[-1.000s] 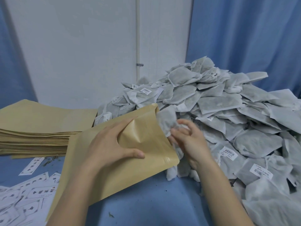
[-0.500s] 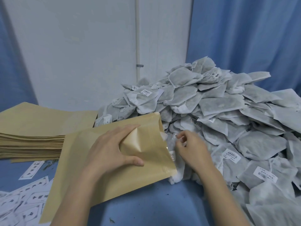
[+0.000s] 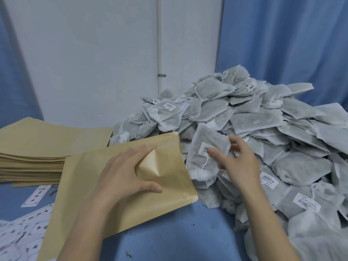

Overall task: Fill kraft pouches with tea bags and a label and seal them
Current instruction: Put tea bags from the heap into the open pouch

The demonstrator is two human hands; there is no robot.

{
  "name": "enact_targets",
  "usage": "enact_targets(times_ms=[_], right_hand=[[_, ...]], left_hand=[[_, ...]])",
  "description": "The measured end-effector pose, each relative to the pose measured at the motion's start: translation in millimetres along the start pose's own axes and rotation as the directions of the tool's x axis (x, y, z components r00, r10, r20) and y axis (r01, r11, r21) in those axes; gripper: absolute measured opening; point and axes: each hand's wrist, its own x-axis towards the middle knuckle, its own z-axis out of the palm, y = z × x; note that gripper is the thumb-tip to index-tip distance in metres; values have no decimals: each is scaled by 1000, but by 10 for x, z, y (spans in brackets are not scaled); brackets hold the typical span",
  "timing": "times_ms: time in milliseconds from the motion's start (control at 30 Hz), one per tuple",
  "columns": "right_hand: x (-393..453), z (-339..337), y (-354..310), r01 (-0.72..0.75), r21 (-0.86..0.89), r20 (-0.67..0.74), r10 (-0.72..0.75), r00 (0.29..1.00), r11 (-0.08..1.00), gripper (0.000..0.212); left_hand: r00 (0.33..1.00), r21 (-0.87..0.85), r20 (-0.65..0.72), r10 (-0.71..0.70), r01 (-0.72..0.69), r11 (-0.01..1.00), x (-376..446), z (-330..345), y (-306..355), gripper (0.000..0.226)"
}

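Kraft-brown paper pouch [image 3: 120,185] is held by the left hand [image 3: 124,176], thumb and fingers pinching its upper face so the mouth is kept open toward the right. A grey mesh tea bag [image 3: 207,157] is gripped by the right hand [image 3: 239,164] just beside that mouth, long axis roughly upright; it is best turned narrow end first and slid in.

No text could be read with certainty. Small white stickers with barcodes and tiny print sat on several tea bags: one on the tea bag [image 3: 206,153] held in the right hand [image 3: 238,162], others on bags at the near right of the heap [image 3: 306,201] and at its far left [image 3: 169,106]. Their print was too small to make out. White paper labels [image 3: 20,232] on the desk [image 3: 169,232] bore dark characters, blurred beyond reading.
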Motion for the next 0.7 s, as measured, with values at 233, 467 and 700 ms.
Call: enact_targets(times_ms=[233,467,700], right_hand=[[-116,212,-137,33,-33,338,-20,941,999,31],[-190,630,-270,-55,-419,490,277,827,906,44],[-696,950,-489,422,-531,751,178,636,735,54]], left_hand=[[986,52,47,160,-163,985,-16,11,206,100],[959,121,91,269,-279,953,-95,52,445,93],[968,187,91,235,-249,950,-271,-337,204,83]])
